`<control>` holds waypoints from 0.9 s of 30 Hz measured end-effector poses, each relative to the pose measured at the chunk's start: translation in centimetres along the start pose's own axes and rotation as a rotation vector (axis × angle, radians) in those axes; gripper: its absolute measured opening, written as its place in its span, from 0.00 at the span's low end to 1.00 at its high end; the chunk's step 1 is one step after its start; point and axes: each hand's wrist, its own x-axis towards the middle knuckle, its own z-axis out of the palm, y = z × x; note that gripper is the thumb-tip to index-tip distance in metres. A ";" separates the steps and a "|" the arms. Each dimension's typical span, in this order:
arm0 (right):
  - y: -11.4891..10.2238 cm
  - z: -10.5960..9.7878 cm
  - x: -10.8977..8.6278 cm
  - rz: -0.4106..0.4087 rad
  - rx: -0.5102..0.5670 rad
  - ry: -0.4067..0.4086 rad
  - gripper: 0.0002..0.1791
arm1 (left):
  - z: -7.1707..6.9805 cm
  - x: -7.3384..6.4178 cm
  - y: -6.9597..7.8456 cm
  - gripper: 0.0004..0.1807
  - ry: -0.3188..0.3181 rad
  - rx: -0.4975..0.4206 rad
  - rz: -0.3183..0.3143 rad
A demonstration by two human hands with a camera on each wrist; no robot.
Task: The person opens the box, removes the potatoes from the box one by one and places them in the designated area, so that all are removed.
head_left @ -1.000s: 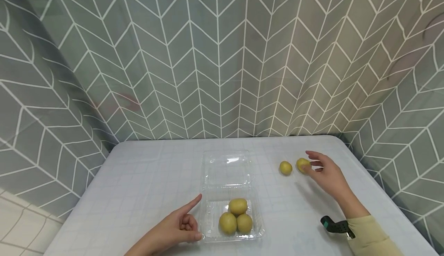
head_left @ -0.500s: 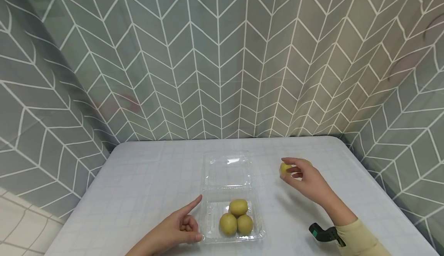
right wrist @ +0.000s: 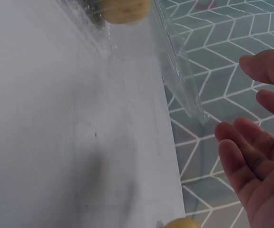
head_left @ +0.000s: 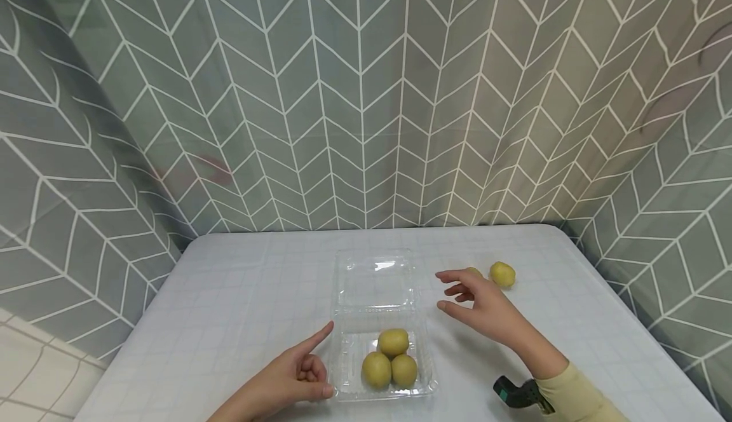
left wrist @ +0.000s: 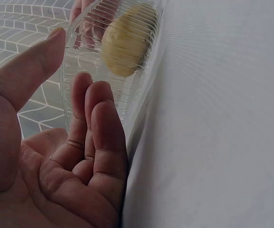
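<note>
My left hand (head_left: 294,371) is at the left side of a clear plastic clamshell box (head_left: 347,352), index finger extended, thumb by the front corner. In the left wrist view its fingertips (left wrist: 107,121) are against the ribbed wall. Inside the box sit three yellow, potato-like pieces (head_left: 376,370), clustered toward the right. To the right of the box my right hand (head_left: 488,307) hovers above the table, fingers apart and holding nothing. Behind it is another yellow piece (head_left: 474,271), partly hidden, with a second loose one (head_left: 502,274) just to its right.
The box's transparent lid (head_left: 374,285) lies folded back, away from me. A white cloth covers the table (head_left: 257,282). Grey patterned curtains (head_left: 366,123) enclose the back and both sides. A black device (head_left: 517,393) is strapped at my right wrist.
My right hand has moved left, from the far-right yellow piece past the other loose one. Both pieces stay on the table. The left hand and the box have not moved.
</note>
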 end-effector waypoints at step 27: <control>-2.1 4.1 1.2 -0.172 0.074 -0.203 0.18 | 0.0 0.1 0.0 0.54 -0.005 0.006 0.005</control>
